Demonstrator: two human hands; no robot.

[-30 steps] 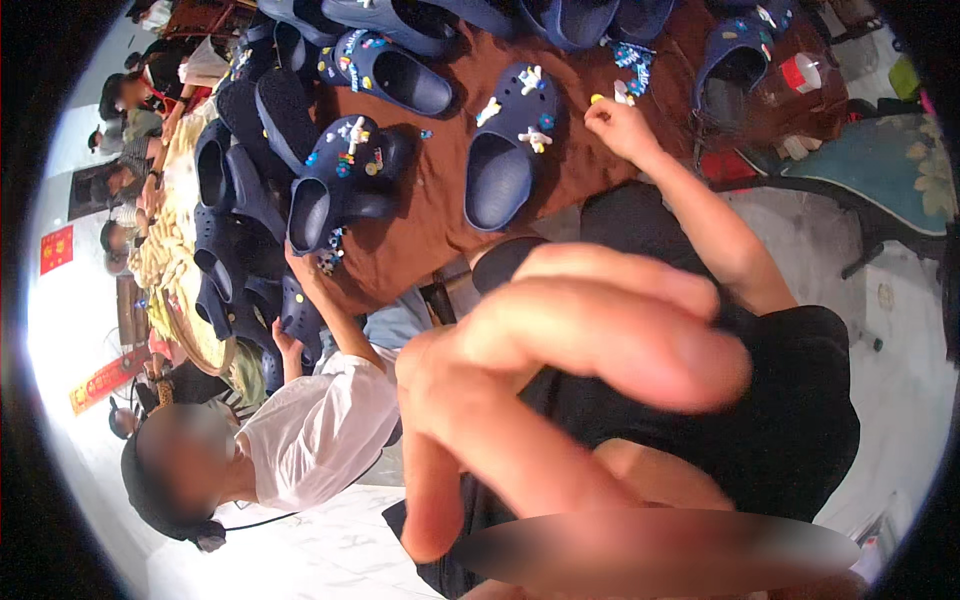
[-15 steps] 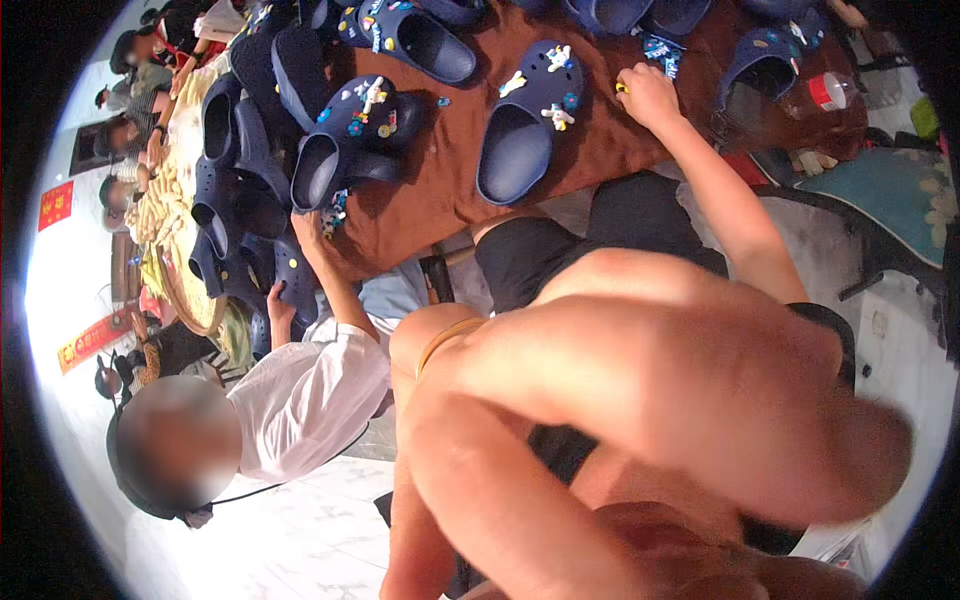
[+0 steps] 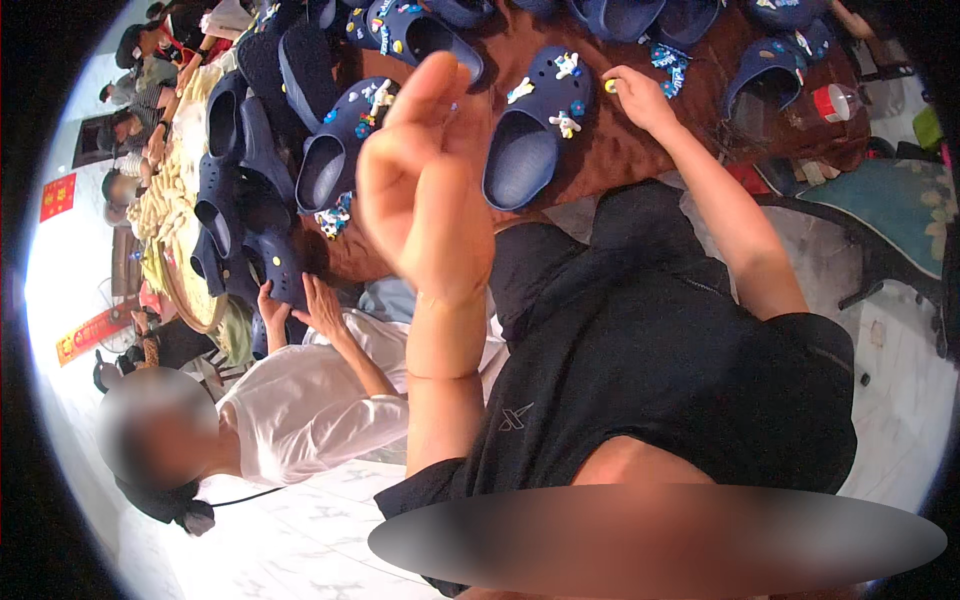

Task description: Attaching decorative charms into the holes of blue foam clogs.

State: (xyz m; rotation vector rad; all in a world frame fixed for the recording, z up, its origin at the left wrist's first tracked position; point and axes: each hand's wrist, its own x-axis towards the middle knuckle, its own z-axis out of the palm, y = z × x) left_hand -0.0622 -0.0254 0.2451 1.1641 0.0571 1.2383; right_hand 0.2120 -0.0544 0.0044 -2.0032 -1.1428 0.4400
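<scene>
A tiny yellow charm (image 3: 610, 87) is pinched in the right hand (image 3: 643, 103), over brown cloth (image 3: 615, 155) beside a charm-studded navy clog (image 3: 522, 155). Handling it seems the step, the next move calling for a steady pinch. How the left hand (image 3: 425, 200) grips, I cannot tell.

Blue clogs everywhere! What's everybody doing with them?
The person's right hand pinches a small yellow piece beside a navy clog with charms on it. Their left hand is raised close to the camera, holding nothing that shows. A person in white has both hands at another clog.
</scene>
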